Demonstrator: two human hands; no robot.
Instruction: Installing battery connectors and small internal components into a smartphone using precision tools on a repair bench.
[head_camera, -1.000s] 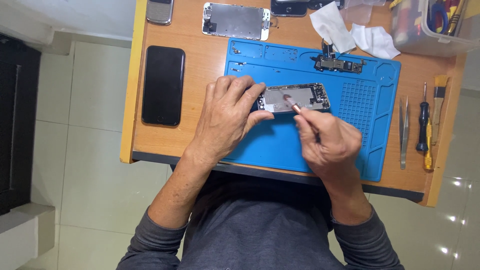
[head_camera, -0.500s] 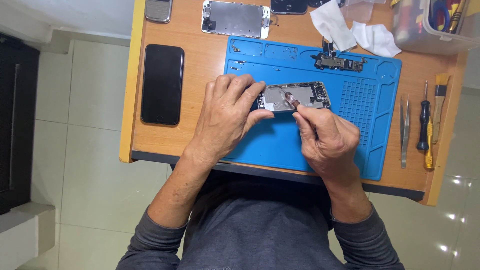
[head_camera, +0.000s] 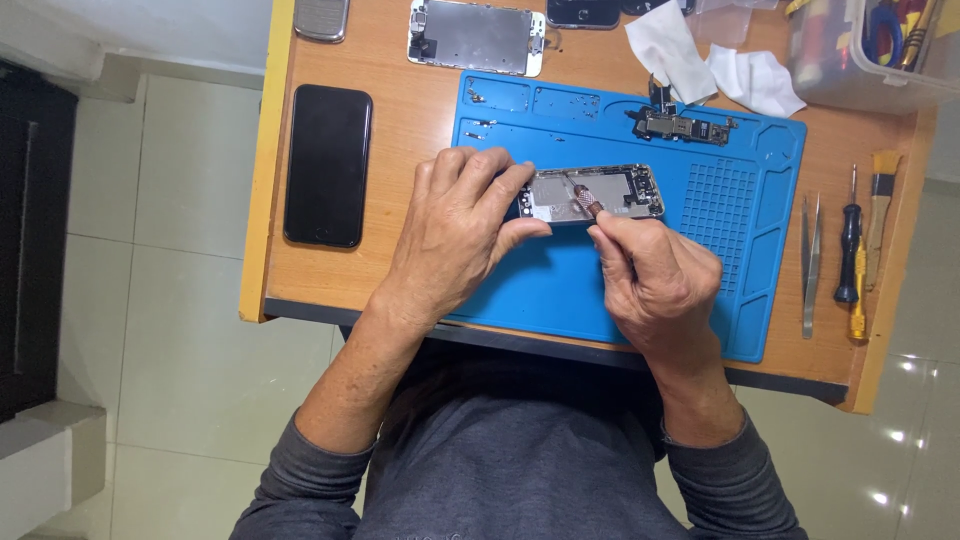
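Little has shifted since the earlier frames: the screwdriver tip (head_camera: 583, 200) has moved only slightly over the opened phone body (head_camera: 598, 193), which still lies on the blue work mat (head_camera: 640, 290). From the head camera, the left hand (head_camera: 455, 230) curls its fingers over the phone's left end, pressing it down. The right hand (head_camera: 655, 285) pinches the screwdriver between its fingertips. A black phone (head_camera: 328, 165) lies left on the wooden table (head_camera: 400, 110); tweezers (head_camera: 810, 265) rest right of the mat.

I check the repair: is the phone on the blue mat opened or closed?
Opened: the phone lies with its inner metal parts exposed, held by the left hand.
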